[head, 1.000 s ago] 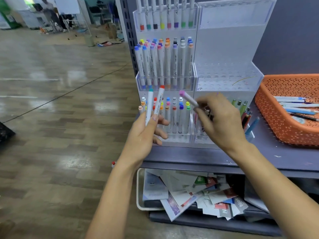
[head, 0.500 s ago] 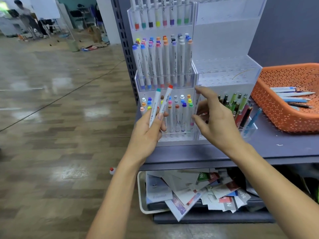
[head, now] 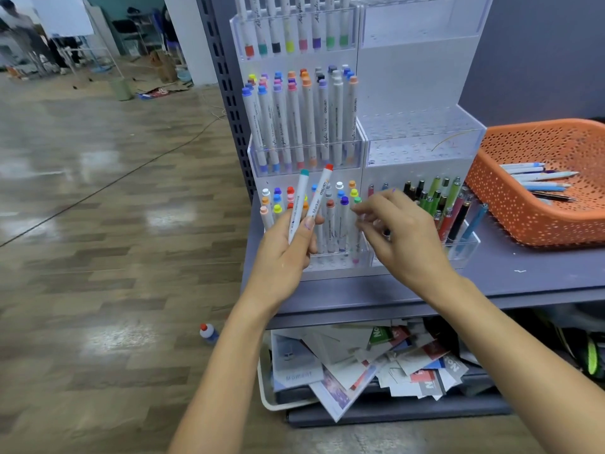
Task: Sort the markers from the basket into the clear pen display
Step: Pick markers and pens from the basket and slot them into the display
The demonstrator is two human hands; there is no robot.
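My right hand (head: 402,237), gripping a pink marker (head: 356,249) a second ago, is now open beside it in the display's (head: 422,136) lowest tier, while my left hand (head: 284,257) grips two markers (head: 317,203) awaiting slots and the basket (head: 523,221) at 3 o'clock holds more.

The pen display (head: 422,77) is clear, glossy plastic, slightly hazy. In front of it the left hand (head: 281,257) grips markers (head: 319,196) with smooth white plastic barrels and coloured caps. To its right the basket (head: 537,224) is orange perforated plastic with a dull sheen. Under it the shelf (head: 523,280) looks like matt grey painted metal, and lower down lie printed paper sheets (head: 343,371). Left of it the floor (head: 98,224) is glossy wood-look planking
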